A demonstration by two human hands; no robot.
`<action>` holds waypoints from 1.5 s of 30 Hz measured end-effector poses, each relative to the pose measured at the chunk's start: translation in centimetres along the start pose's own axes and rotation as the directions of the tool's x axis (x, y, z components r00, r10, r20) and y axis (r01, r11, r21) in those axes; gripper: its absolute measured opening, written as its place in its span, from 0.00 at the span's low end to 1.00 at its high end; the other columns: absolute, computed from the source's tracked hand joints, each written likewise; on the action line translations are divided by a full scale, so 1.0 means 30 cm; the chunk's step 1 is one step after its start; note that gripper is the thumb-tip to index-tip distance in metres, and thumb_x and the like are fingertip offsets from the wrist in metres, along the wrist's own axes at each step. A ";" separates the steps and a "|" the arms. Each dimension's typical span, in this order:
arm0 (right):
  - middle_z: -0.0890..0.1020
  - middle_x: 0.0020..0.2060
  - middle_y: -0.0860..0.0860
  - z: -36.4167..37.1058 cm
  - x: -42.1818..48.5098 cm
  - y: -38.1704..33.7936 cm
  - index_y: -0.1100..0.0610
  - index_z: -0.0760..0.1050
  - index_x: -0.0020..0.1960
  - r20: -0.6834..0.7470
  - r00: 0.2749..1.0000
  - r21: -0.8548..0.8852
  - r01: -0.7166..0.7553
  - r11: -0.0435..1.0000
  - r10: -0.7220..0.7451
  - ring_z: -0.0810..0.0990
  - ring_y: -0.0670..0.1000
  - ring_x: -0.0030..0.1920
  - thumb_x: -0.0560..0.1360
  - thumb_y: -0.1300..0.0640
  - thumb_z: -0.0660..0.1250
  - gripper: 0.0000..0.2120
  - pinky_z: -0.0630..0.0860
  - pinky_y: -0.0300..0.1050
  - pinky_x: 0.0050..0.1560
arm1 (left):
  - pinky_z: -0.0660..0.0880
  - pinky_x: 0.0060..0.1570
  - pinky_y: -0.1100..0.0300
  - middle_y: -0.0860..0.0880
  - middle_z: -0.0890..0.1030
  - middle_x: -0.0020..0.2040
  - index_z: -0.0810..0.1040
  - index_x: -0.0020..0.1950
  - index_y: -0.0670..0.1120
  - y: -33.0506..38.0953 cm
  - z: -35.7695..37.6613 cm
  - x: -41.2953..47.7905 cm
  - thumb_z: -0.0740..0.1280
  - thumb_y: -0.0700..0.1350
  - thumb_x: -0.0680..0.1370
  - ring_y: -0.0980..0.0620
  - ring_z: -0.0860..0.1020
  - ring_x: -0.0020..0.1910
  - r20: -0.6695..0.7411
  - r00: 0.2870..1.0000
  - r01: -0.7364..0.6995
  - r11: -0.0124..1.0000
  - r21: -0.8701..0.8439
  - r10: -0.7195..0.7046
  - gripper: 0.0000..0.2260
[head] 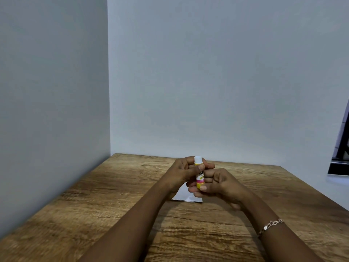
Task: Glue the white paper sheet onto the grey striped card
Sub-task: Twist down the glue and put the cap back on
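Note:
A yellow glue stick (200, 176) with a pink band and a white end stands upright between both hands above the table. My left hand (184, 172) grips its upper part near the white end. My right hand (217, 184) grips its lower part with curled fingers. Under the hands a white paper sheet (186, 196) lies flat on the wooden table (113, 195), mostly hidden by my hands and forearms. I cannot make out a grey striped card.
Plain grey walls stand at the table's left and far edges. A dark frame (340, 157) shows at the right edge of the view. A bracelet (271, 225) circles my right wrist.

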State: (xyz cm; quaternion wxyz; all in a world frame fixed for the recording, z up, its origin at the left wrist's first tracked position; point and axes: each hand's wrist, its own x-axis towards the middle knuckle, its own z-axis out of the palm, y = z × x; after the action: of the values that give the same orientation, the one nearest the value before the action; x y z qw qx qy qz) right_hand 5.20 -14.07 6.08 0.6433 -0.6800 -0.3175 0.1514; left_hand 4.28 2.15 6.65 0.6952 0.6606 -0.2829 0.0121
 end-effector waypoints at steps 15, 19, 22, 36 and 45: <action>0.80 0.38 0.57 -0.009 0.021 0.000 0.60 0.80 0.44 -0.108 0.993 -0.086 0.036 0.996 -0.045 0.80 0.50 0.38 0.65 0.73 0.69 0.12 0.79 0.40 0.38 | 0.78 0.50 0.60 0.51 0.84 0.50 0.78 0.49 0.44 0.012 0.016 0.009 0.62 0.39 0.78 0.54 0.82 0.43 0.004 1.000 -0.010 0.999 -0.051 0.010 0.06; 0.86 0.44 0.56 -0.029 0.005 0.001 0.61 0.80 0.49 0.023 1.000 0.069 -0.018 0.997 0.016 0.84 0.53 0.47 0.66 0.66 0.69 0.12 0.81 0.42 0.45 | 0.76 0.48 0.58 0.51 0.84 0.51 0.80 0.48 0.47 0.021 0.008 0.000 0.64 0.45 0.75 0.49 0.79 0.49 0.034 0.999 0.006 0.999 -0.040 -0.004 0.06; 0.86 0.43 0.57 -0.023 0.005 0.000 0.61 0.81 0.47 0.025 0.999 0.083 -0.026 0.996 0.024 0.84 0.54 0.46 0.64 0.65 0.69 0.12 0.81 0.42 0.43 | 0.77 0.47 0.61 0.52 0.85 0.50 0.81 0.46 0.49 0.021 0.009 -0.007 0.64 0.43 0.76 0.53 0.81 0.47 0.026 1.000 0.012 0.998 -0.054 -0.010 0.07; 0.78 0.31 0.51 0.002 0.023 0.004 0.58 0.81 0.41 -0.125 0.992 -0.142 0.013 0.990 -0.032 0.76 0.46 0.30 0.56 0.66 0.73 0.13 0.75 0.37 0.31 | 0.69 0.35 0.64 0.50 0.84 0.38 0.83 0.47 0.42 -0.011 0.049 0.006 0.68 0.35 0.73 0.53 0.76 0.35 -0.220 0.975 -0.020 1.000 0.012 0.022 0.06; 0.78 0.27 0.44 0.043 0.041 0.010 0.53 0.77 0.37 -0.239 0.961 -0.438 0.017 0.899 -0.135 0.74 0.39 0.25 0.61 0.69 0.75 0.14 0.69 0.34 0.28 | 0.72 0.26 0.71 0.53 0.82 0.26 0.79 0.49 0.32 -0.033 0.087 0.006 0.70 0.32 0.70 0.61 0.78 0.25 -0.395 0.919 -0.038 0.998 -0.049 0.016 0.08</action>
State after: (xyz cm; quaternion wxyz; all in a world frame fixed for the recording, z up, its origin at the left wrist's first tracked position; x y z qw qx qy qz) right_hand 5.41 -12.28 5.88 0.5184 -0.8066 -0.2811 -0.0400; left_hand 3.83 -0.45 5.73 0.7558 0.6212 -0.1466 0.1464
